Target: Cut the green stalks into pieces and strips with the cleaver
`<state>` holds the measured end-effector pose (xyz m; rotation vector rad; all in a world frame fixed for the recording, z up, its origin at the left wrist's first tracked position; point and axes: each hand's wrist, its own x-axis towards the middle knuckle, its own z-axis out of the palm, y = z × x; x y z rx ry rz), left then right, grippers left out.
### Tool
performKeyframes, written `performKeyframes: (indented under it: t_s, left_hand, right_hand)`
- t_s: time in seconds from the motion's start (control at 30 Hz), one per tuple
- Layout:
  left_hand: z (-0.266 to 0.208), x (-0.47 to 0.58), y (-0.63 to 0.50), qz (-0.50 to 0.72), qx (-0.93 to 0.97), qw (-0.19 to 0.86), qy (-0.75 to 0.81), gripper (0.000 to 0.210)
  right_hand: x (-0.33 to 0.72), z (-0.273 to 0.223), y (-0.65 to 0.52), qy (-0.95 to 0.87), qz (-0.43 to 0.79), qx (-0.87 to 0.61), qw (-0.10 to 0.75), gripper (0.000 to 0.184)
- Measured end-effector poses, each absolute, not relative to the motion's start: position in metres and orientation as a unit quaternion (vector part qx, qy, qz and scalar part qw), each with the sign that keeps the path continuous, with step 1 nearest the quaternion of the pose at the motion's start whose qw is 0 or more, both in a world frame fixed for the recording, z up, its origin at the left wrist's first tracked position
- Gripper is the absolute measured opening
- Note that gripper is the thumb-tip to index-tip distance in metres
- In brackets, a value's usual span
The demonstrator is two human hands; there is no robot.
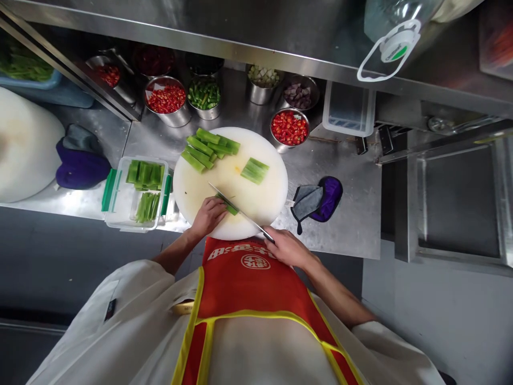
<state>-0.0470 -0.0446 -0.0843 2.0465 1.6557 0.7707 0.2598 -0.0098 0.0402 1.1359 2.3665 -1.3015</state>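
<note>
A kitchen knife (244, 215) lies slantwise over a round white cutting board (260, 147), its handle wrapped by my right hand (286, 247). Beneath the blade is a green celery-like piece (231, 208). My left hand (211, 214) presses that piece down on the board with curled fingertips, close to the blade. Farther back on the board rest a pile of cut green stalks (206, 149) and a smaller flat group of green pieces (255, 170). Left of the board, a clear plastic container (120, 206) with green clips holds two groups of cut green pieces.
Steel cups of chopped red chili (166, 99), green chili (204, 95) and red pepper rings (289, 128) stand behind the board. Purple-grey cloths (326, 198) lie on both sides. A steel shelf (240, 40) overhangs the back, bearing a large bottle (395, 45).
</note>
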Motion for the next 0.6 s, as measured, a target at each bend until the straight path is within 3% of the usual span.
performKeyframes:
  t_s: [0.6]
  left_hand:
    - [-0.078,-0.043,-0.043,0.272,0.735,0.199,0.588,0.033]
  right_hand:
    - [0.251,0.058,-0.017,0.814,-0.406,0.380,0.165,0.041]
